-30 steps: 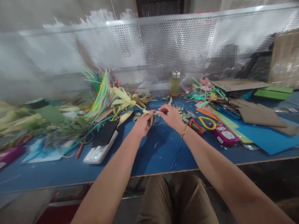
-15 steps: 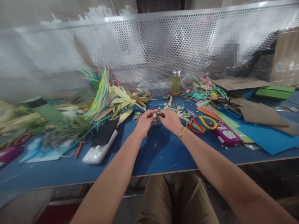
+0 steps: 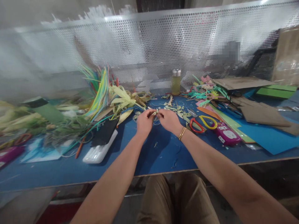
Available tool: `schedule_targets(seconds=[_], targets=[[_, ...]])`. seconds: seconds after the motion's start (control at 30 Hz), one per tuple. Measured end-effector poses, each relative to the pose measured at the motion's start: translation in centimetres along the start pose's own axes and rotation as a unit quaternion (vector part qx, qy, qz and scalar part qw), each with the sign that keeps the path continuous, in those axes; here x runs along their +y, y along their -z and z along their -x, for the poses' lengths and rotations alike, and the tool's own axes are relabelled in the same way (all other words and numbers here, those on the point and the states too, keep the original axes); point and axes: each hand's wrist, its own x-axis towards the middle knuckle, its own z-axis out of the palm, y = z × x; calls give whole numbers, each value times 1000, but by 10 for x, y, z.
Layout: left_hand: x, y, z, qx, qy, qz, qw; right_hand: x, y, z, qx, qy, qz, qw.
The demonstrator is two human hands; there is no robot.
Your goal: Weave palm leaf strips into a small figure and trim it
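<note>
Both my hands meet over the middle of the blue table [image 3: 161, 155]. My left hand [image 3: 144, 122] and my right hand [image 3: 169, 120] each pinch one small pale leaf strip piece [image 3: 155, 113] between their fingertips, just above the table. A gold bracelet [image 3: 181, 133] sits on my right wrist. Cut leaf scraps [image 3: 179, 110] lie just behind my hands.
Red-handled scissors [image 3: 195, 125] and yellow-handled scissors [image 3: 207, 122] lie right of my right hand, beside a magenta device [image 3: 226, 137]. A white case [image 3: 99, 149] and black pad [image 3: 105, 132] lie left. Coloured strips [image 3: 100, 91], a bottle [image 3: 176, 82], cardboard [image 3: 259, 113] and a perforated metal screen [image 3: 163, 46] stand behind.
My hands drew closer together and slightly toward me, still working the small leaf strip piece between the fingertips. The view shifted a little.
</note>
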Motion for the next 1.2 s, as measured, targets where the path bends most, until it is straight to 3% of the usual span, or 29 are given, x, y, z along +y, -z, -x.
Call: schedule_targets(seconds=[0.17, 0.33, 0.63, 0.8, 0.87, 1.0, 1.2], targets=[[12, 1, 7, 48, -12, -108, 993, 2, -5, -3, -4, 31, -69, 997], [15, 0, 9, 69, -9, -124, 990, 4, -8, -4, 7, 70, -125, 990], [6, -1, 3, 64, 7, -10, 998, 3, -5, -3, 10, 83, -122, 989], [-1, -3, -5, 32, 28, 116, 992, 15, 9, -8, 112, -25, -85, 990], [-2, -3, -6, 22, 29, 155, 987, 20, 11, -10, 120, -46, -91, 988], [-1, -3, -5, -1, 36, 173, 984, 22, 4, -11, 65, -9, -146, 987], [3, -2, -2, -21, 47, 213, 976, 21, -1, -10, 95, 15, -134, 986]])
